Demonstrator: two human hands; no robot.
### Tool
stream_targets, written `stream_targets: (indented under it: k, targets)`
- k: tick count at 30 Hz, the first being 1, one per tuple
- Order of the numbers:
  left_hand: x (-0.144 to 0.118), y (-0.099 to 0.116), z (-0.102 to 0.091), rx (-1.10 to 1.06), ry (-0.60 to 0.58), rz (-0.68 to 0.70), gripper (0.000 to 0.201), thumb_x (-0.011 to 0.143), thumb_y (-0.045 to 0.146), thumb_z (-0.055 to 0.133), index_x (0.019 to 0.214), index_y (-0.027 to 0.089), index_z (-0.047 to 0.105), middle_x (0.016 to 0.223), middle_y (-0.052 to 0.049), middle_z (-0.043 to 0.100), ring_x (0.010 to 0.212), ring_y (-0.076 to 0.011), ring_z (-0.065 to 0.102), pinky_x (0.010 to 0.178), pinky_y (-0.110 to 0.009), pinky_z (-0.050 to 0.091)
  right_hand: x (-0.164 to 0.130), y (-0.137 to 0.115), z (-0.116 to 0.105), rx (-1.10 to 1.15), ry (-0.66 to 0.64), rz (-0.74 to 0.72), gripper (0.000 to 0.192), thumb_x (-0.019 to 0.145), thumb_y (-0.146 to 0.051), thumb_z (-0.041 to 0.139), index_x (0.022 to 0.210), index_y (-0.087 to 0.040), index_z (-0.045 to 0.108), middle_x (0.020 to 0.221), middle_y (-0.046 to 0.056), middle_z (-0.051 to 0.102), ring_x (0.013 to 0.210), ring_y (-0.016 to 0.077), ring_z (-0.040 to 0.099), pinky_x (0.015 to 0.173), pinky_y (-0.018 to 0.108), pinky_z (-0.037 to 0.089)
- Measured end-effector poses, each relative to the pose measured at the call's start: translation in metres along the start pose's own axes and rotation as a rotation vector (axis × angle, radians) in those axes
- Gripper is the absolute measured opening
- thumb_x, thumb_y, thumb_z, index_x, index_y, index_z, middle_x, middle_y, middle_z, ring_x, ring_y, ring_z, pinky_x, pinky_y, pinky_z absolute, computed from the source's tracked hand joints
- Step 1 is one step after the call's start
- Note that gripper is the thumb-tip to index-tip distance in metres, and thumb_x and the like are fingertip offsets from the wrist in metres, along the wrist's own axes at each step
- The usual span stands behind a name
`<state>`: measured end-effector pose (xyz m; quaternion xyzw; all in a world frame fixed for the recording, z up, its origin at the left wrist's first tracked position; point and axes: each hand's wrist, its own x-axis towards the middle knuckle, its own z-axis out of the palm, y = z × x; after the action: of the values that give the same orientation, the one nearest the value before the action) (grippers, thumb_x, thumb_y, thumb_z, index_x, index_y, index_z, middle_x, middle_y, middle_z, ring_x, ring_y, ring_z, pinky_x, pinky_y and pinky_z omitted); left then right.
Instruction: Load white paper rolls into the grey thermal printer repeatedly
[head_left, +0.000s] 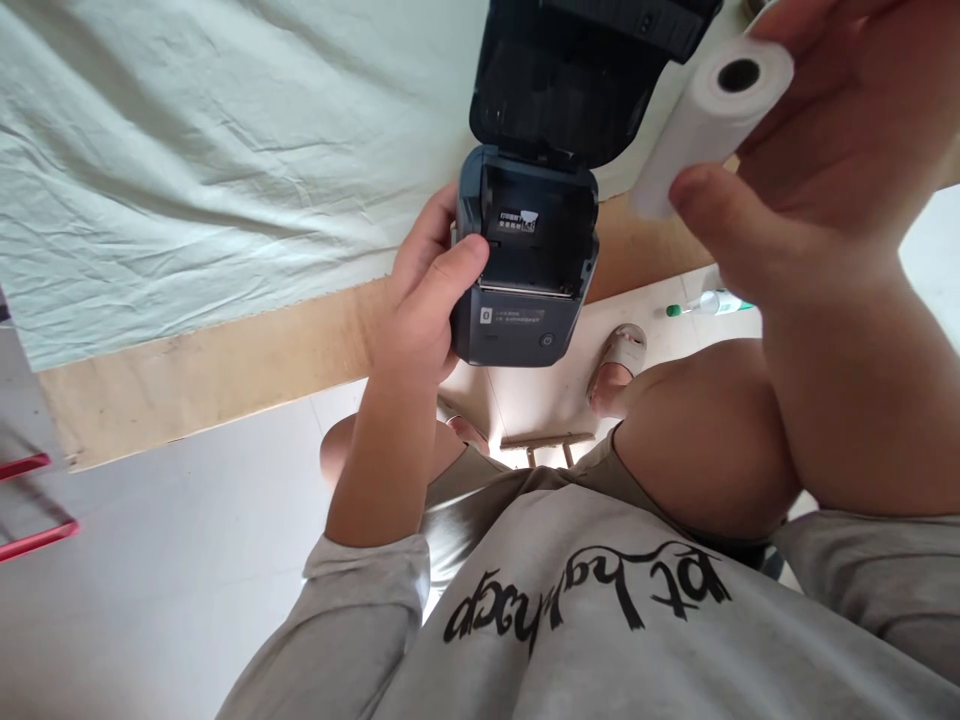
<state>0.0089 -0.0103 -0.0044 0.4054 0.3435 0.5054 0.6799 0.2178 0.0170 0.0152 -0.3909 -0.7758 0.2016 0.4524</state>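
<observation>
The left hand (424,290) wraps around the left side of a small dark printer (525,270), thumb pressed on its front edge, holding it in the air just off the edge of the table (225,350). The printer's lid (577,70) is swung fully back, and the paper bay below it looks empty, with a small label on its rear wall. The right hand (810,150) is raised near the camera, to the right of the printer, and pinches a white paper roll (709,110) between thumb and fingers, its hollow core end facing the viewer.

To seat the roll well, it should probably be turned so its axis lies across the bay, then lowered squarely between the side walls, with the printer kept level and firmly gripped.

The open lid stands right behind the bay, so room is tight on that side; the front and the right are open. A pale cloth (187,150) covers the table beyond, and knees and floor lie below.
</observation>
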Motion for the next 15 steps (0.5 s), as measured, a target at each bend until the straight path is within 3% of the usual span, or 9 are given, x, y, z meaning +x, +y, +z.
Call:
stream_targets:
  k: [3,6,11,15]
  targets:
    - [0.0,0.001,0.002,0.025,0.009,-0.001,0.028,0.075,0.034,0.046,0.1,0.022,0.049,0.086,-0.002,0.056,0.076,-0.0117,0.057,0.062,-0.022,0.046,0.003,-0.02,0.008,-0.105,-0.069,-0.094,0.043,0.071,-0.032,0.044,0.113,-0.027,0.038,0.108,-0.005,0.045,0.091,-0.0028,0.047,0.073,0.01,0.041]
    - [0.0,0.003,0.003,0.051,0.015,0.035,0.025,0.076,0.031,0.045,0.097,0.02,0.051,0.088,-0.003,0.057,0.083,-0.0126,0.056,0.072,-0.024,0.047,0.005,-0.034,0.017,-0.308,-0.201,-0.191,0.048,0.072,-0.027,0.044,0.118,-0.022,0.034,0.111,-0.005,0.045,0.104,-0.0027,0.045,0.091,0.009,0.04]
    - [0.0,0.0,0.001,0.016,0.018,0.043,0.029,0.074,0.033,0.048,0.1,0.02,0.05,0.092,-0.005,0.057,0.091,-0.0159,0.055,0.077,-0.029,0.045,0.009,-0.037,0.024,-0.342,-0.223,-0.073,0.045,0.073,-0.035,0.043,0.115,-0.02,0.036,0.103,-0.002,0.047,0.094,-0.0016,0.046,0.086,0.011,0.043]
    - [0.0,-0.002,0.0,-0.006,0.021,0.059,0.031,0.072,0.037,0.049,0.099,0.022,0.049,0.089,-0.005,0.057,0.092,-0.0181,0.055,0.074,-0.029,0.048,0.011,-0.036,0.023,-0.398,-0.163,-0.149,0.045,0.073,-0.037,0.042,0.116,-0.025,0.04,0.097,0.001,0.042,0.093,-0.0004,0.043,0.084,0.015,0.042]
